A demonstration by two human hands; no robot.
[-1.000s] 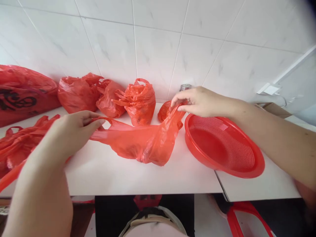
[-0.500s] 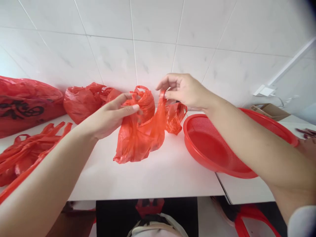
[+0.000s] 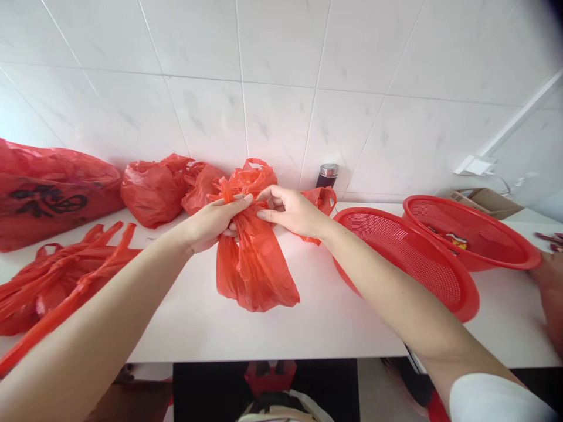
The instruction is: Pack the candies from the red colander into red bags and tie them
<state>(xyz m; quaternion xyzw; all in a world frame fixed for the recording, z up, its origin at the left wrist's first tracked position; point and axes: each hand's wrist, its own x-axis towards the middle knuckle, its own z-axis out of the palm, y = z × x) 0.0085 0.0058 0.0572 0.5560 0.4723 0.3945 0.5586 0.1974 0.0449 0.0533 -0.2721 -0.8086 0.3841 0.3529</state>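
A red plastic bag (image 3: 255,266) hangs from both my hands above the white counter (image 3: 272,325), its bottom resting on the surface. My left hand (image 3: 217,220) is closed on the bag's top at the left, with one handle sticking up past the fingers. My right hand (image 3: 292,212) pinches the top of the same bag from the right. The two hands nearly touch each other.
Several filled red bags (image 3: 156,187) stand along the tiled wall, a large printed one (image 3: 48,190) at far left. Flat empty red bags (image 3: 57,275) lie at left. Two red mesh baskets (image 3: 413,264) (image 3: 475,231) sit at right. A dark flask (image 3: 326,174) stands behind. Another person's hand (image 3: 552,293) shows at the right edge.
My hands came together from wide apart, gathering the bag's handles at its top. The bag went from stretched flat to hanging bunched. The view shifted, showing a second basket.
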